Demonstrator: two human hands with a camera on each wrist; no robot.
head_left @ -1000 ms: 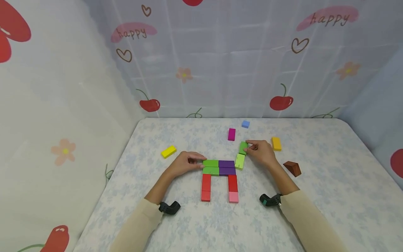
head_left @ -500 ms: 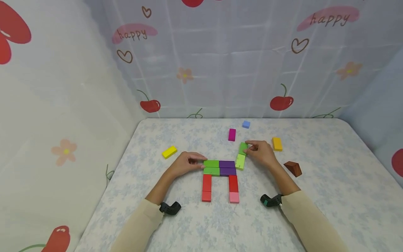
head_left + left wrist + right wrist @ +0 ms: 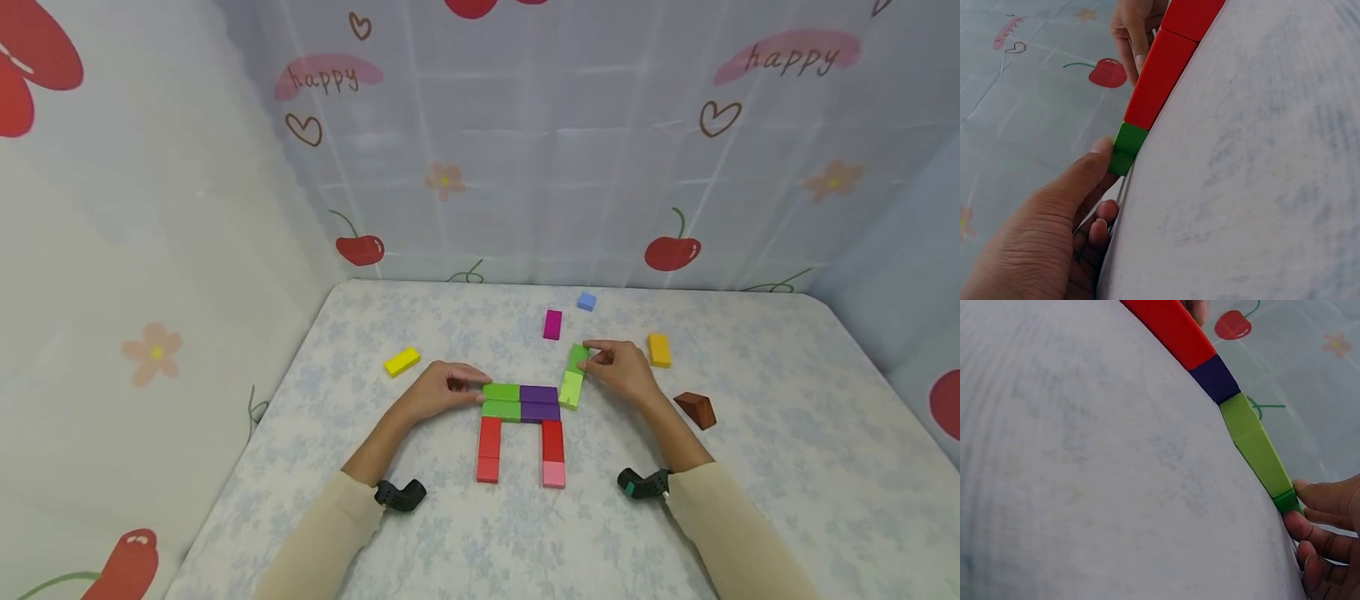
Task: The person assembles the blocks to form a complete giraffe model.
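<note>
Small colored blocks lie flat on the table. My left hand (image 3: 447,390) reaches the left end of two stacked-in-line green blocks (image 3: 501,402), its thumb at their end and index finger at the far corner, pinching the farther one. Two purple blocks (image 3: 539,403) adjoin them on the right. A lime block (image 3: 571,390) slants away from the purple ones' right end. Beyond it, end to end, lies a darker green block (image 3: 577,358), pinched at its far end and right side by my right hand (image 3: 621,369). Red blocks (image 3: 489,448) and a red-and-pink pair (image 3: 553,454) extend toward me.
A yellow block (image 3: 402,362) lies left of my left hand. Behind are a magenta block (image 3: 552,325) and a small blue block (image 3: 587,302). An orange-yellow block (image 3: 659,350) and a brown wedge (image 3: 697,409) lie right of my right hand. A patterned curtain (image 3: 540,150) stands behind the table.
The darker green block now lines up more evenly with the lime block, my right hand still on it. My left hand stays in place. The head view has shifted slightly.
</note>
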